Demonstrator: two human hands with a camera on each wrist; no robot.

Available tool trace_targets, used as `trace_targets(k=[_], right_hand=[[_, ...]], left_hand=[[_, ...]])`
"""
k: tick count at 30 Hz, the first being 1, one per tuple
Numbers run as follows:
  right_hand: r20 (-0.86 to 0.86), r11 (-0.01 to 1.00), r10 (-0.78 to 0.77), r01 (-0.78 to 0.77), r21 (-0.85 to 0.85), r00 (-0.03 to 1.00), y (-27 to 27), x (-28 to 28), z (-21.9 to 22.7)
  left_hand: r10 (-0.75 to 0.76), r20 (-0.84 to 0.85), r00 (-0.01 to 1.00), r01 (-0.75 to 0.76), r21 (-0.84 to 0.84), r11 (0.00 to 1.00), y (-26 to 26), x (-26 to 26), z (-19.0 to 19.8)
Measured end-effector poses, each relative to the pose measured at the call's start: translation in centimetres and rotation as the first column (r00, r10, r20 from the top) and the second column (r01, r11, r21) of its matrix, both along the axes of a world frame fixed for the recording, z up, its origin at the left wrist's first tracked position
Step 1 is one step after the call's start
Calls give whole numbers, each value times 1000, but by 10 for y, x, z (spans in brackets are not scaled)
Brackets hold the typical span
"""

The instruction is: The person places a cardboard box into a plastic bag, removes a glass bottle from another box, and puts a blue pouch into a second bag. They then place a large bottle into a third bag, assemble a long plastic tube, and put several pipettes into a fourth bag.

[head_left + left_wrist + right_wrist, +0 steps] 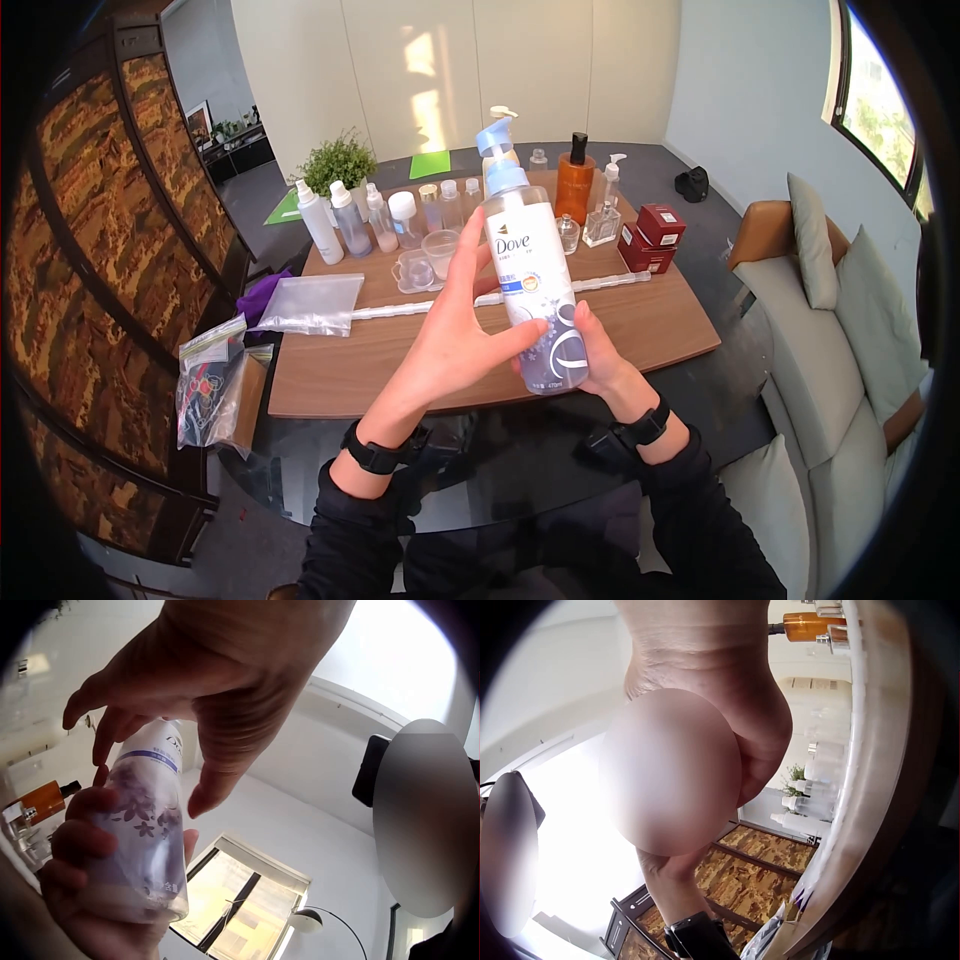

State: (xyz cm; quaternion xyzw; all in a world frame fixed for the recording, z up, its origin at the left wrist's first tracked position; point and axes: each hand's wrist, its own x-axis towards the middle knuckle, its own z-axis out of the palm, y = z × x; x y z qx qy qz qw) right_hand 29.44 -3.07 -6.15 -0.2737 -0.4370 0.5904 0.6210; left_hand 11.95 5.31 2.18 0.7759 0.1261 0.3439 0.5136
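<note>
A pump bottle labelled Dove (540, 300), with a light blue pump head and a white and purple label, is held up over the near part of the table, tilted slightly. My right hand (600, 355) grips its lower end; in the left wrist view those fingers (86, 840) curl round the base. My left hand (455, 335) is at the bottle's left side, its thumb stretched across the lower label in the head view. From the left wrist, the left hand (217, 682) shows spread fingers and thumb around the bottle (146, 817). A blurred patch covers much of the right wrist view.
Several clear and white bottles (318, 222) line the wooden table's (620, 340) far side, along with an amber bottle (574, 190) and red boxes (652, 240). A long white strip (400, 308) crosses the table. Plastic bags (312, 305) lie at the left; a sofa (820, 350) stands right.
</note>
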Motion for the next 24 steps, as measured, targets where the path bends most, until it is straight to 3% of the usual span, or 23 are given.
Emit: trace_targets(k=[3,18,24], right_hand=[[-3,999,16,-16,30,1000,0,-1,3],[-92,1000,9,-11,-24,996,-1,0,6],[-144,997,77,-73,33,987,1,-2,10]], left_hand=[[-34,15,999,35,-68,997,-1,-3,5],[-63,7,998,61,104,993,1,1,-5],[-124,84,989,124,-2,992,8,2,-8]])
